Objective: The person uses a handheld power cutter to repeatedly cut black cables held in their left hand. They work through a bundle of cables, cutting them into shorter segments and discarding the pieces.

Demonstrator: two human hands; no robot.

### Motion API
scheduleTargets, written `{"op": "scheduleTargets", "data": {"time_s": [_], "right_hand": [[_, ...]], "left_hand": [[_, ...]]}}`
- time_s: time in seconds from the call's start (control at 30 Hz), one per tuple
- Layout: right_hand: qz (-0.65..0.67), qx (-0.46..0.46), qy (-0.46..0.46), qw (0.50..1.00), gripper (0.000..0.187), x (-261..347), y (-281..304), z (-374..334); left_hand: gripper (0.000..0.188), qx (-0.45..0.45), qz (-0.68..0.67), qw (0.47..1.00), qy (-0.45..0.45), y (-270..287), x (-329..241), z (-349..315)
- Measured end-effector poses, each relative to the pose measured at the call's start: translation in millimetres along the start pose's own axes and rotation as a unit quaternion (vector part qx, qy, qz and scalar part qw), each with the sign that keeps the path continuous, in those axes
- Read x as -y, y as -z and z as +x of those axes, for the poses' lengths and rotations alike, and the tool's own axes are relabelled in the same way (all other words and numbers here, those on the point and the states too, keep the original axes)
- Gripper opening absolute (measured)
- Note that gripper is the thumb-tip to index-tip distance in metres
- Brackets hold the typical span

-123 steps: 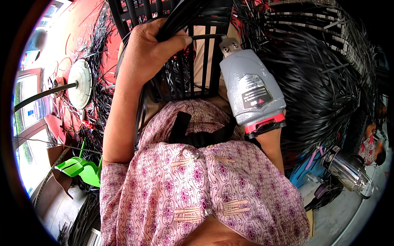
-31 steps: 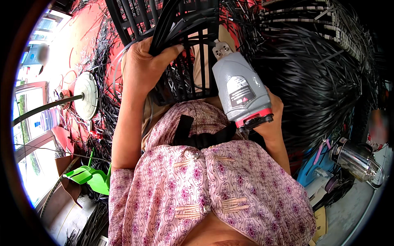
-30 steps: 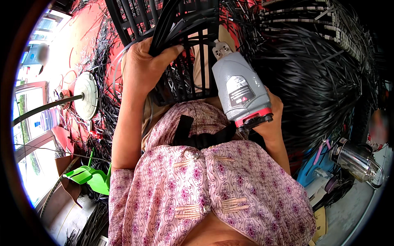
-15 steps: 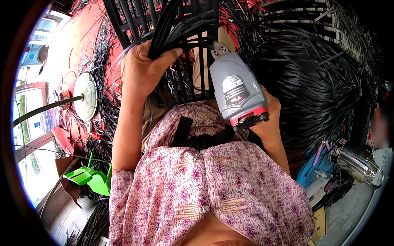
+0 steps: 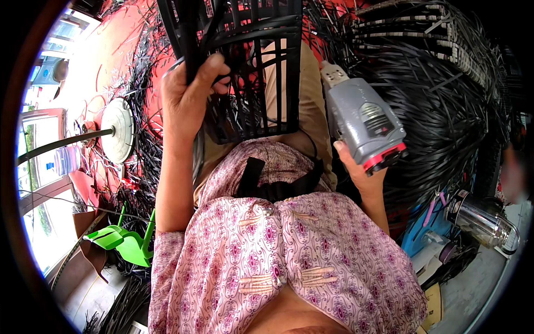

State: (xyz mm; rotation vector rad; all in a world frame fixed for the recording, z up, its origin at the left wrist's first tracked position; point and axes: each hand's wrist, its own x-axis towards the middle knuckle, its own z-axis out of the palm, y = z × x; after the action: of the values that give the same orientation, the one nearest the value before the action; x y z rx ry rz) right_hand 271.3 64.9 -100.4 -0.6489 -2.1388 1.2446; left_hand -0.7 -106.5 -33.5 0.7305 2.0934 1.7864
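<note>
On my lap stands an open black frame with upright bars and black strips woven across it. My left hand is closed around black plastic strips at the frame's left side, thumb on top. My right hand holds a grey nail gun with a metal nose and a red rear end. The nail gun is raised to the right of the frame, apart from it, its nose pointing away from me. Most of the right fingers are hidden behind its body.
A big heap of black strips lies at the right, below a part-woven basket. Strips litter the red floor. At the left are a round fan and a green dustpan; a clear jug stands at lower right.
The nail gun has moved from the frame's near right side outward to the right. The strips have come down across the frame, and my left hand has shifted slightly nearer me.
</note>
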Motion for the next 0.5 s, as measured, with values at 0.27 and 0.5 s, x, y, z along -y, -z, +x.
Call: {"op": "scheduleTargets", "data": {"time_s": [0.27, 0.5], "right_hand": [[-0.025, -0.071, -0.008, 0.997, 0.03, 5, 16, -9], [0.016, -0.07, -0.029, 0.997, 0.035, 5, 20, -14]], "left_hand": [[0.04, -0.132, -0.221, 0.965, -0.056, 141, -22, -37], [0.059, -0.302, -0.155, 0.913, -0.225, 191, -89, -62]]}}
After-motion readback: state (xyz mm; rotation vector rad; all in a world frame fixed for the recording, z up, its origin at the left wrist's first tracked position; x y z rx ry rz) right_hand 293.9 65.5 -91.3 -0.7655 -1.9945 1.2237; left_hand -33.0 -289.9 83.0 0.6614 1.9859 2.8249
